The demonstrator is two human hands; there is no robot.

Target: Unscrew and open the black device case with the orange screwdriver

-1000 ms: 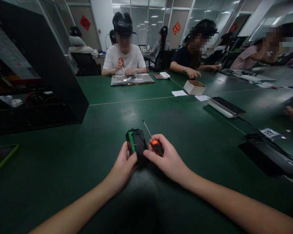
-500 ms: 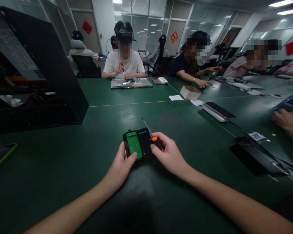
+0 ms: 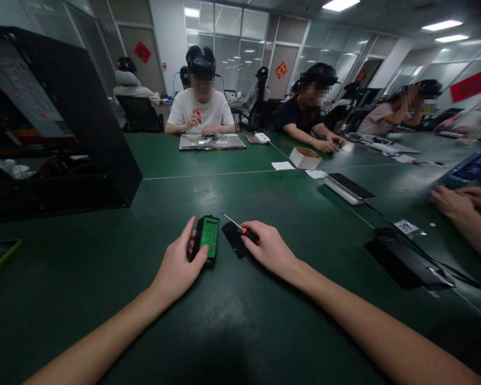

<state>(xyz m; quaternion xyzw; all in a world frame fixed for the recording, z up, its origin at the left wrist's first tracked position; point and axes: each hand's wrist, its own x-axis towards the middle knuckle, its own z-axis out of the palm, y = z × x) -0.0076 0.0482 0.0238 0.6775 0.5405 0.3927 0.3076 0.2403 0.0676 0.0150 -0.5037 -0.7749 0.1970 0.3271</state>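
Note:
My left hand [image 3: 178, 267] is closed round a small black device casing, its thumb resting on the exposed green circuit board [image 3: 209, 235] inside. In my right hand [image 3: 271, 245] is a screwdriver [image 3: 250, 235] with a black and orange handle, its thin metal shaft pointing away to the left. A flat black cover [image 3: 234, 241] lies beneath the screwdriver, by the fingers of my right hand. It is apart from the casing. Whether those fingers also pinch the cover, I cannot tell.
A large black open case [image 3: 116, 160] stands at the left, with a green-edged device [image 3: 2, 256] nearer me. Towards the right are a small box [image 3: 305, 158], a white device [image 3: 342, 190], and a black adapter [image 3: 404, 262] with cables. Several people work around the table.
The casing and the black cover, side by side before, are now separated by a gap. My left hand has shifted left with the casing; the cover and screwdriver sit lower.

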